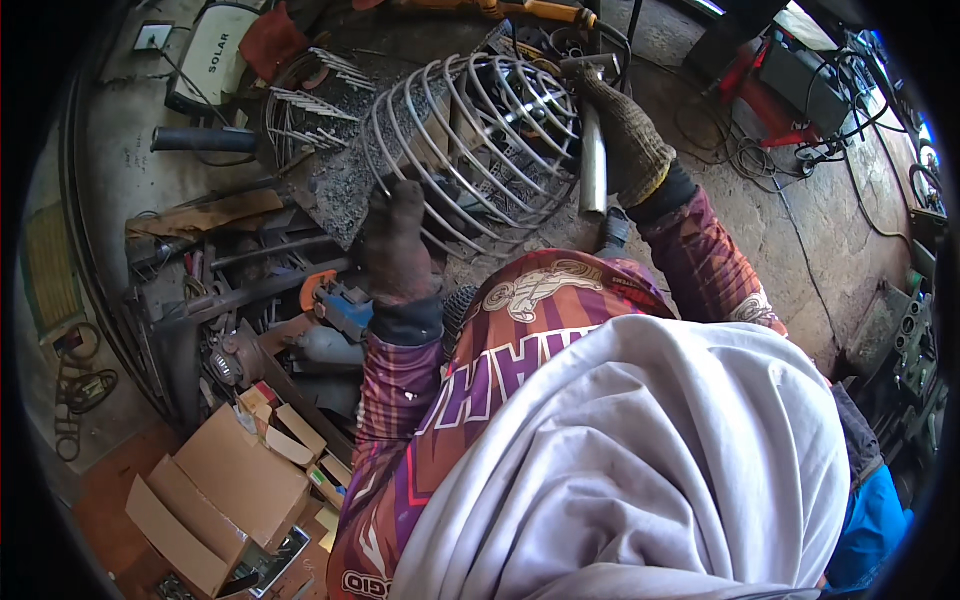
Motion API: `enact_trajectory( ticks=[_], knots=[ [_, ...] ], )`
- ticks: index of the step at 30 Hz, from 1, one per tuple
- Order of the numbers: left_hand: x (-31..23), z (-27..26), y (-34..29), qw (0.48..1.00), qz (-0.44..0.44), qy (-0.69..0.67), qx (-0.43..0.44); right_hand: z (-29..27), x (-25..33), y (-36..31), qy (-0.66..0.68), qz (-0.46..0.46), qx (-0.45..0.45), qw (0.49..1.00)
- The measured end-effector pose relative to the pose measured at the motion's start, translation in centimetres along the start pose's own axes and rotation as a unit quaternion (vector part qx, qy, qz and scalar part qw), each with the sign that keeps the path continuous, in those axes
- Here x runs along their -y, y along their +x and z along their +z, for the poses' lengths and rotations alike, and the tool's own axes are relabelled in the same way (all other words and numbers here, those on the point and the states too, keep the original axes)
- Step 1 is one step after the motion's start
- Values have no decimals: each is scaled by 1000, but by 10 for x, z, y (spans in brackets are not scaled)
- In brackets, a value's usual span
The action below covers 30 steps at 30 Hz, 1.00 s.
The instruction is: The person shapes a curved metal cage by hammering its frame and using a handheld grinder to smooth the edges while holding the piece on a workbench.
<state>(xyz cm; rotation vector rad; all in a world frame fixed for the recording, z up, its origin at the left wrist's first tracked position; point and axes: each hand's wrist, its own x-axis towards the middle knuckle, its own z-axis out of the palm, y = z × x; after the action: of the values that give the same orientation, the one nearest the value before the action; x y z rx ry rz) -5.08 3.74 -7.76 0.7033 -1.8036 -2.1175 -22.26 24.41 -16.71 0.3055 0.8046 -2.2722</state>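
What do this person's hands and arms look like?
The left hand wears a dark, dusty brown glove; the right hand wears a grey-brown knitted glove with yellowish edging. Dark cuffs show at both wrists. The long sleeves are maroon and purple, patterned with checks and angular shapes.

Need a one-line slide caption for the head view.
Gloved left hand grips a springlike metal coil; gloved right hand holds a metal tube beside it.

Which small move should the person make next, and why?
Perhaps ease the metal bar slightly away from the coil: the right hand holds it close beside the coil's right end, while the left hand grips the left end, so bumping seems possible.
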Motion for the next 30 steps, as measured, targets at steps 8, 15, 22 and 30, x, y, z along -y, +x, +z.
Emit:
enact_trajectory(
  ticks=[8,15,22,30],
  knots=[
    [-34,-16,23,939,-188,-288,-28,11,13,-11,-11,64,53,996],
    [-40,-19,17,928,-140,-342,-32,26,7,-17,21,96,109,989],
    [-43,-24,22,932,-144,-289,-166,19,3,-36,-5,71,66,995],
    [-23,-60,29,870,-209,-441,71,19,-2,-52,-23,60,84,994]
  ],
)
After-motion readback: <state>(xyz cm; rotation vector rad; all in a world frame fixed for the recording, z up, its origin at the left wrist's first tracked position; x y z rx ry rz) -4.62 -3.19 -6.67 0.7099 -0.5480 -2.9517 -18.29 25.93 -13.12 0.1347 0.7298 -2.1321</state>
